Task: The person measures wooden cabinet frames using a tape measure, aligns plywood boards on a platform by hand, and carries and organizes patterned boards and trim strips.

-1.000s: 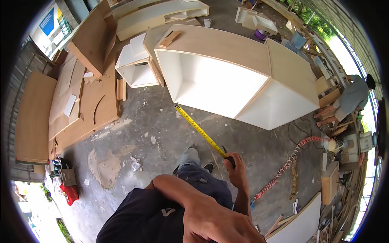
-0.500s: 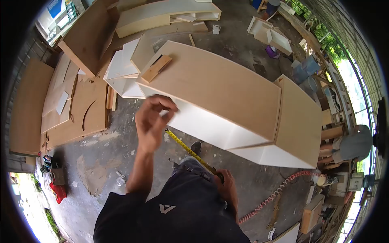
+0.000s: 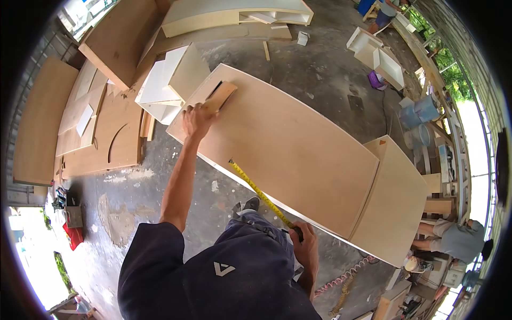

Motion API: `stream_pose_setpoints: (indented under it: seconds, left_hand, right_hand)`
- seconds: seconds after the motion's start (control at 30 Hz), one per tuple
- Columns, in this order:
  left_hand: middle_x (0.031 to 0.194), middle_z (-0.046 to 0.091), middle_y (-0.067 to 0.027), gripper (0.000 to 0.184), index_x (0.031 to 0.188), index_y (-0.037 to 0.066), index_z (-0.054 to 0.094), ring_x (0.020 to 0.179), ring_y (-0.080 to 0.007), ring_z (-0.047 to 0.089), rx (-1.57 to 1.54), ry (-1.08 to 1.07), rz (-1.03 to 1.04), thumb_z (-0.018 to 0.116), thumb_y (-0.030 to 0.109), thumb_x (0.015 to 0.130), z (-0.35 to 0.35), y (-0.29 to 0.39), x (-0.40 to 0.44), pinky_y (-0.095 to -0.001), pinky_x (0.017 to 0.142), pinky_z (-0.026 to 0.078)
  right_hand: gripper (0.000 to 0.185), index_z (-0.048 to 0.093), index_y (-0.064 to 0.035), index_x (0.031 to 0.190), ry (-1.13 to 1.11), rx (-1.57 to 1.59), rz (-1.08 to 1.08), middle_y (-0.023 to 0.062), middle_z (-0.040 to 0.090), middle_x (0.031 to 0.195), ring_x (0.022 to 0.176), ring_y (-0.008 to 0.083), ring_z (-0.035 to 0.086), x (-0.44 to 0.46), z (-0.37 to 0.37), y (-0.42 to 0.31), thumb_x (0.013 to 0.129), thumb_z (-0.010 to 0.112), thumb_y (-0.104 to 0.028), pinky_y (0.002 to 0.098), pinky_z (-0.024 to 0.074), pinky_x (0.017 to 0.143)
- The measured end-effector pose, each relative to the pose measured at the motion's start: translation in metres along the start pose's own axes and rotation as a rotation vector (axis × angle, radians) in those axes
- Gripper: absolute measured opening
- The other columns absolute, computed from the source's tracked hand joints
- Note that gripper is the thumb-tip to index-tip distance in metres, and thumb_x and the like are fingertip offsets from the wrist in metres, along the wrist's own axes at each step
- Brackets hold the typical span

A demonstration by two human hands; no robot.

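My left hand (image 3: 197, 120) is at the left end of a long cabinet (image 3: 288, 154), its fingers closed on the near end of a small wooden block (image 3: 221, 97). The block lies on the cabinet's plain brown panel, beside a dark slot. Close to my waist, my right hand (image 3: 306, 246) grips a tape measure (image 3: 296, 232). Its yellow blade (image 3: 258, 191) runs out up and left, with the free end over the panel near the cabinet's front edge.
A smaller white cabinet (image 3: 184, 72) stands past the left end. Large wooden panels (image 3: 114, 133) lie at the left. A coiled red hose (image 3: 346, 274) rests on the floor at the right. One person (image 3: 458, 242) is at the right edge, another (image 3: 386, 13) at the far top right.
My left hand has moved from the air before the cabinet up to the wooden block and taken hold of it. The tape blade now reaches over the panel. My view has shifted.
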State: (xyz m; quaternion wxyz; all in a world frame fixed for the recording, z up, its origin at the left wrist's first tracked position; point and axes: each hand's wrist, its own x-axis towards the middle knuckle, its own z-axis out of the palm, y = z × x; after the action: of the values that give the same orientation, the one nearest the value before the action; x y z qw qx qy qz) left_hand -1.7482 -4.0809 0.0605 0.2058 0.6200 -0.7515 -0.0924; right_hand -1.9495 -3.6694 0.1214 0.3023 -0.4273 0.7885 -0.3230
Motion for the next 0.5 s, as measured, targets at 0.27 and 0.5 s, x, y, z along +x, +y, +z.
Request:
stream_pose_setpoints:
  seconds: [0.27,0.5]
  left_hand:
    - [0.112,0.050,-0.0155,0.043,0.113,0.004,0.055,0.102,-0.0294,0.052,-0.427,0.536,-0.236,0.068,0.010,0.073,0.030,0.046,-0.109,-0.0394,0.084,0.044]
    - [0.099,0.055,-0.0113,0.038,0.111,-0.001,0.050,0.089,-0.0212,0.056,-1.399,0.018,-0.807,0.067,0.020,0.083,0.052,0.085,-0.258,-0.0328,0.073,0.049]
  right_hand:
    - [0.020,0.058,-0.0036,0.099,-0.034,-0.015,-0.198,0.0189,0.059,0.089,0.084,0.0391,0.058,0.074,0.005,-0.004,0.085,0.059,-0.018,0.0438,0.0458,0.071]
    - [0.025,0.056,-0.0021,0.098,-0.334,-0.011,-0.496,0.0218,0.059,0.096,0.087,0.0408,0.057,0.156,0.071,-0.052,0.086,0.057,-0.024,0.0462,0.0461,0.074]
